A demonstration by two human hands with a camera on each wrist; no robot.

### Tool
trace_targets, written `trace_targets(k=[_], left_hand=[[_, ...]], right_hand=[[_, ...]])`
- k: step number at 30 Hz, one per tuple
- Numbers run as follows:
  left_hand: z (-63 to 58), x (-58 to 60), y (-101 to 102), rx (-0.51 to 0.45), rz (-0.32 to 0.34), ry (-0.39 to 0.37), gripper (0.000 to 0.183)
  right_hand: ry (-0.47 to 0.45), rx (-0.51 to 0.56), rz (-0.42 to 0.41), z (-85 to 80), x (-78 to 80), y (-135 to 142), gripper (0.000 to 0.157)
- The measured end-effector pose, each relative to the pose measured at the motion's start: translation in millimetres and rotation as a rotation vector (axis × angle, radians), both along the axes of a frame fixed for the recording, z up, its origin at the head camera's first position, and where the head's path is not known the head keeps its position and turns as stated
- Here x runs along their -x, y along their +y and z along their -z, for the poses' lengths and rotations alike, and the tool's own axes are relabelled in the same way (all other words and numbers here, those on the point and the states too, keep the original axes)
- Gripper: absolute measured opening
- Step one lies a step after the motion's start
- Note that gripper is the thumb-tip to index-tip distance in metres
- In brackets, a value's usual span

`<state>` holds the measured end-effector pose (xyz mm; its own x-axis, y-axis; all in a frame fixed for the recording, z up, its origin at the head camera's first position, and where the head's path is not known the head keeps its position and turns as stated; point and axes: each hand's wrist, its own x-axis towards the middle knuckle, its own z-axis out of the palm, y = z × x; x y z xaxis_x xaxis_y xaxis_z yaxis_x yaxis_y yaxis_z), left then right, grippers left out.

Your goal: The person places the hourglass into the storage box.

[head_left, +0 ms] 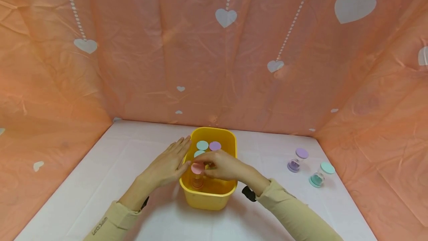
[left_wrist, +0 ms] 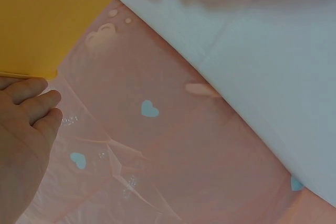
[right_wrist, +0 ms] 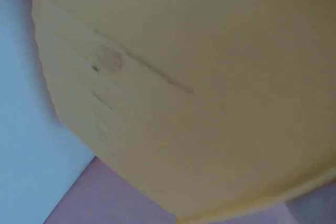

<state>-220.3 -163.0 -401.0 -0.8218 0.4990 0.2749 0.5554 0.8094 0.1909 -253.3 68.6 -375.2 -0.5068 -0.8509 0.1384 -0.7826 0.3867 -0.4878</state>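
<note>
A yellow plastic tub stands on the white tabletop. Inside it, my right hand has its thumb and fingers at a small pink-capped hourglass, pinching it near the top. My left hand rests along the tub's left rim with its fingers straight; in the left wrist view its fingers touch that rim. Two mint caps and a purple cap of other hourglasses show farther back in the tub, partly hidden by my right hand. The right wrist view holds mostly the tub's outer wall, no fingers.
To the right on the table stand a purple hourglass and a mint hourglass, apart from the tub. Peach cloth with white hearts hangs behind and at both sides.
</note>
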Motion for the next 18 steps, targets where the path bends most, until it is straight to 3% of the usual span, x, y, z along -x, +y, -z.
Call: trace_targets(k=[10,18], left_hand=[[0.6,-0.6,0,-0.025,0.015,0.029,0.063],[2.0,-0.4,0,-0.007,0.004,0.018,0.065]], right_hand=[[0.049,0.195,0.086,-10.1,-14.3,25,0.035],[0.107,0.493,0.201,-8.4,-16.3,58,0.034]])
